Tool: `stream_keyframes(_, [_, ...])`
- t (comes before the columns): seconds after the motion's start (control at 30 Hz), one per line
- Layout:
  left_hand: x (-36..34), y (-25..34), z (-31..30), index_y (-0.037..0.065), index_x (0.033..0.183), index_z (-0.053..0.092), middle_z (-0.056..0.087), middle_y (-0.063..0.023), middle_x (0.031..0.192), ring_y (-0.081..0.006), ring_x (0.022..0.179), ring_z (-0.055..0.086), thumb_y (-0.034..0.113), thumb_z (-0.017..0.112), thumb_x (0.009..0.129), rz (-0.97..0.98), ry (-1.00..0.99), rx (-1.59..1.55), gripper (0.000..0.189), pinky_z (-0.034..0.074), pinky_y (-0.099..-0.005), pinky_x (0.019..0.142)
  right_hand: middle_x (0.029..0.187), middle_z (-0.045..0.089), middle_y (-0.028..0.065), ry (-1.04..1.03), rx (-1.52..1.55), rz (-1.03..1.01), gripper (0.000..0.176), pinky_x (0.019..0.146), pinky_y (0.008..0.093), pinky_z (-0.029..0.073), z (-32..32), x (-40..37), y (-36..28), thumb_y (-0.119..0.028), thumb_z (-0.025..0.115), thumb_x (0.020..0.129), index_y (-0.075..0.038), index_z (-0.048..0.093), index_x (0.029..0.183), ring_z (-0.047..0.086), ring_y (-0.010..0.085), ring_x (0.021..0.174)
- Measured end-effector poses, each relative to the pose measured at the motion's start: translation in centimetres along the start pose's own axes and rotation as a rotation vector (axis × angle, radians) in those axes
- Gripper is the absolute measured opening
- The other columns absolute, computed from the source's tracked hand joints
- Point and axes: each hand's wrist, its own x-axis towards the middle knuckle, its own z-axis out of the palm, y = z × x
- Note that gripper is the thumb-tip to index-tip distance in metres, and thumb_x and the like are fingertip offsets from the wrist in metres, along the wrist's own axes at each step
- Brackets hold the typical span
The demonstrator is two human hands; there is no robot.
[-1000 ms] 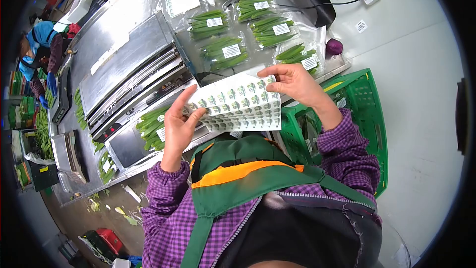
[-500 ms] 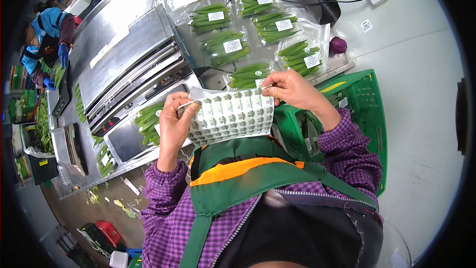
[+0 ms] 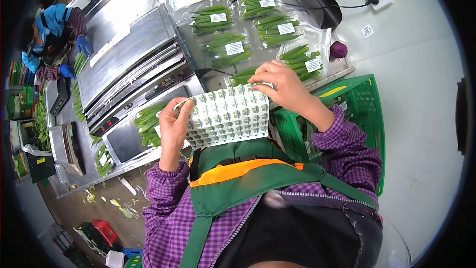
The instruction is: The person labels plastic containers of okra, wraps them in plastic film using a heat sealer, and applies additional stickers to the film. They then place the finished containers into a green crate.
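A white sheet of stickers [image 3: 228,116], printed with rows of small green-and-grey labels, is stretched in front of my apron. My left hand [image 3: 174,126] grips its left edge, thumb on top. At the upper right edge, my right hand [image 3: 282,87] has thumb and fingers pinched on the sheet; whether a single sticker is between the fingertips is hidden. Just beyond the right hand lies a bag of green pods [image 3: 243,75], partly covered by the hand and sheet. More pods [image 3: 148,124] lie left of my left hand.
Several labelled bags of green pods [image 3: 277,29] lie on the steel table, beside a sealing machine [image 3: 134,64]. A green crate [image 3: 369,119] stands at my right. Purple vegetables [image 3: 338,49] and a power cable [image 3: 347,6] are farther back. A co-worker in blue gloves [image 3: 83,45] works at far left.
My right hand has shifted slightly left and up along the sheet's top edge, its fingers more curled. The sheet tilts a little differently. The co-worker's hands have moved.
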Motion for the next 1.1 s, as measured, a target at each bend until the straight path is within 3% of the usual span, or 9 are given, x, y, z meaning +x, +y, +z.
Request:
stream_keyframes(0.2, [1.4, -0.5, -0.6, -0.001, 0.091, 0.062, 0.063, -0.0018, 0.079, -0.0056, 0.066, 0.054, 0.013, 0.062, 0.086, -0.165, 0.020, -0.138, 0.015, 0.042, -0.0198, 0.059, 0.079, 0.059, 0.0033, 0.026, -0.224, -0.156, 0.009, 0.066, 0.0308, 0.046, 1.2, 0.6, 0.3, -0.012, 0.065, 0.077, -0.007, 0.066, 0.084, 0.055, 0.0225, 0.077])
stream_keyframes(0.3, [2.2, -1.0, -2.0, -0.002, 0.088, 0.063, 0.062, -0.0008, 0.075, -0.0048, 0.063, 0.053, 0.013, 0.063, 0.086, -0.217, 0.066, -0.237, 0.015, 0.041, -0.0191, 0.056, 0.081, 0.062, 0.0039, 0.053, 0.086, -0.036, 0.010, 0.065, 0.0273, 0.046, 1.7, 2.5, 1.1, -0.009, 0.064, 0.080, -0.005, 0.065, 0.089, 0.058, 0.0178, 0.076])
stream_keyframes(0.37, [2.4, -0.9, -3.1, -0.002, 0.089, 0.062, 0.063, -0.0011, 0.076, -0.0046, 0.064, 0.053, 0.012, 0.063, 0.086, -0.212, 0.132, -0.235, 0.015, 0.041, -0.0185, 0.057, 0.086, 0.065, 0.0063, 0.278, 0.652, 0.558, 0.021, 0.065, 0.0237, 0.045, 2.3, 5.3, 3.2, -0.006, 0.062, 0.082, -0.001, 0.060, 0.103, 0.059, 0.0125, 0.079])
stream_keyframes(0.47, [2.2, -1.0, -4.1, -0.002, 0.089, 0.062, 0.062, -0.0007, 0.076, -0.0045, 0.063, 0.053, 0.011, 0.063, 0.086, -0.205, 0.139, -0.256, 0.013, 0.040, -0.0180, 0.057, 0.090, 0.064, 0.0065, 0.437, 0.745, 0.692, 0.038, 0.065, 0.0231, 0.044, 6.2, 9.2, 9.5, -0.007, 0.064, 0.083, 0.001, 0.050, 0.117, 0.056, 0.0080, 0.078])
stream_keyframes(0.6, [2.4, -0.8, -4.1, -0.002, 0.089, 0.062, 0.062, -0.0001, 0.075, -0.0037, 0.062, 0.052, 0.010, 0.063, 0.086, -0.196, 0.149, -0.281, 0.012, 0.040, -0.0177, 0.056, 0.091, 0.065, 0.0072, 0.463, 0.618, 0.799, 0.045, 0.067, 0.0243, 0.045, 11.8, 12.2, 15.3, -0.008, 0.067, 0.079, 0.000, 0.047, 0.119, 0.059, 0.0103, 0.076])
stream_keyframes(0.77, [3.1, -1.3, -4.0, -0.002, 0.088, 0.062, 0.061, 0.0006, 0.074, -0.0033, 0.062, 0.051, 0.011, 0.064, 0.086, -0.207, 0.120, -0.285, 0.013, 0.039, -0.0178, 0.056, 0.085, 0.065, 0.0073, 0.307, 0.053, 0.747, 0.048, 0.068, 0.0297, 0.048, 13.8, 12.4, 18.8, -0.011, 0.070, 0.072, -0.003, 0.050, 0.116, 0.062, 0.0168, 0.072])
stream_keyframes(0.87, [3.6, -1.2, -3.8, -0.002, 0.089, 0.063, 0.061, 0.0006, 0.075, -0.0037, 0.064, 0.051, 0.014, 0.065, 0.085, -0.213, 0.136, -0.239, 0.016, 0.040, -0.0182, 0.057, 0.084, 0.066, 0.0098, 0.364, -0.077, 0.705, 0.041, 0.071, 0.0331, 0.048, 11.7, 11.7, 18.4, -0.011, 0.069, 0.072, -0.004, 0.055, 0.110, 0.063, 0.0239, 0.075])
stream_keyframes(1.0, [4.1, -1.4, -3.5, -0.002, 0.090, 0.063, 0.061, 0.0009, 0.074, -0.0033, 0.064, 0.050, 0.014, 0.065, 0.086, -0.220, 0.138, -0.214, 0.017, 0.039, -0.0180, 0.057, 0.083, 0.067, 0.0105, 0.576, -0.046, 0.688, 0.027, 0.066, 0.0329, 0.049, 6.3, 9.2, 21.9, -0.018, 0.068, 0.075, -0.003, 0.061, 0.097, 0.064, 0.0222, 0.071])
stream_keyframes(1.1, [4.4, -1.2, -2.7, -0.002, 0.090, 0.063, 0.061, 0.0009, 0.074, -0.0031, 0.063, 0.049, 0.014, 0.064, 0.086, -0.231, 0.113, -0.225, 0.017, 0.038, -0.0178, 0.056, 0.084, 0.067, 0.0105, 0.677, 0.036, 0.889, 0.021, 0.068, 0.0322, 0.049, 1.0, 7.7, 23.6, -0.021, 0.067, 0.075, -0.002, 0.067, 0.084, 0.064, 0.0220, 0.073])
